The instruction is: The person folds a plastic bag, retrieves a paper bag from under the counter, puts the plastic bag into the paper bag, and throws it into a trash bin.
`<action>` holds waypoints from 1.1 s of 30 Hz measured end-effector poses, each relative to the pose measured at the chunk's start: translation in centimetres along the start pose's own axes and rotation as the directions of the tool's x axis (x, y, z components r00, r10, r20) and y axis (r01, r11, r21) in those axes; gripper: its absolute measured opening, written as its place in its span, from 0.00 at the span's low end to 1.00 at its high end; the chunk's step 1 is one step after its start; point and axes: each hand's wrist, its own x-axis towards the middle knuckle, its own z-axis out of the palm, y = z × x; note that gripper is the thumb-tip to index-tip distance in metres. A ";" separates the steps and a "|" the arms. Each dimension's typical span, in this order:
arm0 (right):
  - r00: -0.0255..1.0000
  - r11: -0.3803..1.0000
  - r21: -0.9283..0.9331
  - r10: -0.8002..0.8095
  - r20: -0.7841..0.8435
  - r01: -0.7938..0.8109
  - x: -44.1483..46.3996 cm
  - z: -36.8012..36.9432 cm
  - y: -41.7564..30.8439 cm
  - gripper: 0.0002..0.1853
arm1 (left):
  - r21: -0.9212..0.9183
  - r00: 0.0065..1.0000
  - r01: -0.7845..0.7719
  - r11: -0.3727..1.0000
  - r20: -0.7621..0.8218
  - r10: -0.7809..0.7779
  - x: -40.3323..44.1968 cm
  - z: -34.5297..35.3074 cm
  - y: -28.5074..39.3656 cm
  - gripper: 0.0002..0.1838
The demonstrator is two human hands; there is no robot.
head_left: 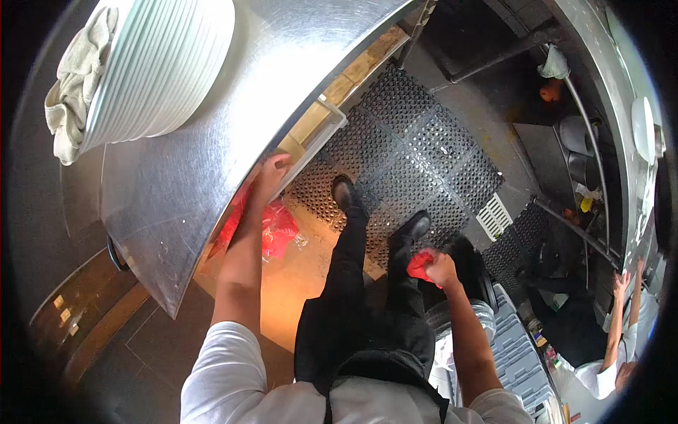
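Note:
My left hand (274, 169) reaches under the edge of the steel counter (261, 78), beside an open drawer or bin with a pale rim (321, 138); whether its fingers hold anything is hidden. Just below that hand lies crumpled red plastic (279, 230), partly behind my forearm. Over the floor near my right leg, my right hand (443, 270) is closed on a piece of red material (421, 263).
A stack of white plates (166, 63) and a beige cloth (81, 85) sit on the counter. Black rubber mats (424, 148) cover the floor. A co-worker (611, 353) reaches toward the right counter. Grey crates (519, 353) stand at lower right.

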 end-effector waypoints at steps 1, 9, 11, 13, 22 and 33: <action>1.000 1.000 -0.025 0.003 0.003 -0.003 0.0 0.1 0.1 0.19 | 0.011 0.998 -0.070 0.997 0.006 0.070 -0.1 -0.2 0.7 0.21; 1.000 1.000 0.007 -0.023 0.006 0.023 0.3 -0.4 -1.2 0.19 | 0.053 0.923 -0.360 0.931 0.165 0.348 3.2 -0.3 0.2 0.20; 0.999 0.999 0.029 -0.041 -0.006 0.041 0.2 -0.3 -1.2 0.19 | 0.001 0.929 -0.325 0.946 0.185 0.319 3.3 -0.3 0.2 0.19; 0.998 0.997 0.046 -0.055 -0.011 0.055 0.2 -0.6 -1.8 0.19 | -0.003 0.935 -0.300 0.954 0.199 0.294 3.0 -0.8 1.0 0.18; 1.000 0.998 0.047 -0.031 0.002 0.031 0.9 -0.1 -1.3 0.19 | 0.109 0.972 -0.180 0.978 0.171 0.160 1.7 -2.2 4.7 0.15; 1.000 0.999 0.035 -0.010 0.023 0.009 0.4 -0.3 -0.7 0.19 | 0.104 0.903 -0.392 0.914 0.235 0.361 3.2 -1.0 0.5 0.21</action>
